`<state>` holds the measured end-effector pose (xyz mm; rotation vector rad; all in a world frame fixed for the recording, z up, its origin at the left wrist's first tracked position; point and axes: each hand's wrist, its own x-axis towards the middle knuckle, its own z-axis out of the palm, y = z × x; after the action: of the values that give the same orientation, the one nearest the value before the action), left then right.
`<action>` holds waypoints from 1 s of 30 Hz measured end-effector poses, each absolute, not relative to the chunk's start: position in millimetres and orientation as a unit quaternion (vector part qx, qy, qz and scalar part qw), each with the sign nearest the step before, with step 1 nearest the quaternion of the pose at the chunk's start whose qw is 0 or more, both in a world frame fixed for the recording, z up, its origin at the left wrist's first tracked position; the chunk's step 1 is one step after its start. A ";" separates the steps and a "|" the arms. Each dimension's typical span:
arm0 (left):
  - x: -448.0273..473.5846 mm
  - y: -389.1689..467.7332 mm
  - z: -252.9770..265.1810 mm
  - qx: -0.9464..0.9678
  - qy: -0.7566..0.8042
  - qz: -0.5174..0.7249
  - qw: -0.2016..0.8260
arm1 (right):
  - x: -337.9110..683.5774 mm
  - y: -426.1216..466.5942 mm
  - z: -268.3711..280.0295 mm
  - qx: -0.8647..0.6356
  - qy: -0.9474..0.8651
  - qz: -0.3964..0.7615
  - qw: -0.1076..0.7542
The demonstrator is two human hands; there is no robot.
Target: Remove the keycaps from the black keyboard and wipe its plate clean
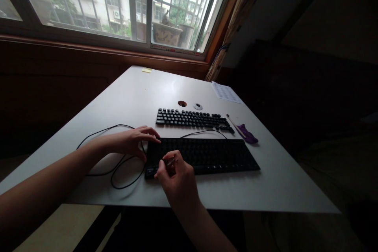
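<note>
The largest thing is the window [140,8], which has bars outside and stands behind the far end of the white counter [136,98]. At its right side hangs a patterned curtain [239,19]. Beyond the glass there is a broad pot [167,34] with a stump-like plant in it, and beside it another pot [186,36], whose content I cannot tell.

On the near part of the counter lies the black keyboard [212,153]. The left hand [140,139] has its fingers spread, touching the upper left corner. The right hand [177,173] covers the lower left part of the keyboard; it is pinching a thin thing [173,160], too dark to name. Just behind the keyboard, many black keys [189,118] are set in rows. A black cable [124,187] makes loops left of the keyboard, partly hidden under the left forearm, and another stretch passes between keyboard and keys.

A printed paper [226,92] lies at the far right edge. Nearer, a purple cloth [249,134] is beside the keyboard, with a thin stick [235,125] against it. Behind the keys are a round hole [182,103], a ring [197,106] and, farther, a small yellow note [147,70].
</note>
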<state>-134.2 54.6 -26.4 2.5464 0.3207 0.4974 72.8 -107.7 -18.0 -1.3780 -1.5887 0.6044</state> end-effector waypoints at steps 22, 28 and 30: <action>-132.9 56.9 -33.1 0.940 0.107 0.207 0.249 | 68.9 -88.7 -9.7 -0.517 -0.761 0.179 0.349; -132.4 54.9 -30.0 0.942 0.105 0.202 0.248 | 74.4 -82.6 -0.3 -0.485 -0.786 0.203 0.326; -132.9 55.7 -31.4 0.941 0.105 0.200 0.250 | 72.7 -79.9 0.0 -0.484 -0.801 0.196 0.293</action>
<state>-132.9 55.7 -31.4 2.5629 0.2868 0.5450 72.7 -79.9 0.0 -1.2897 -2.1336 0.5211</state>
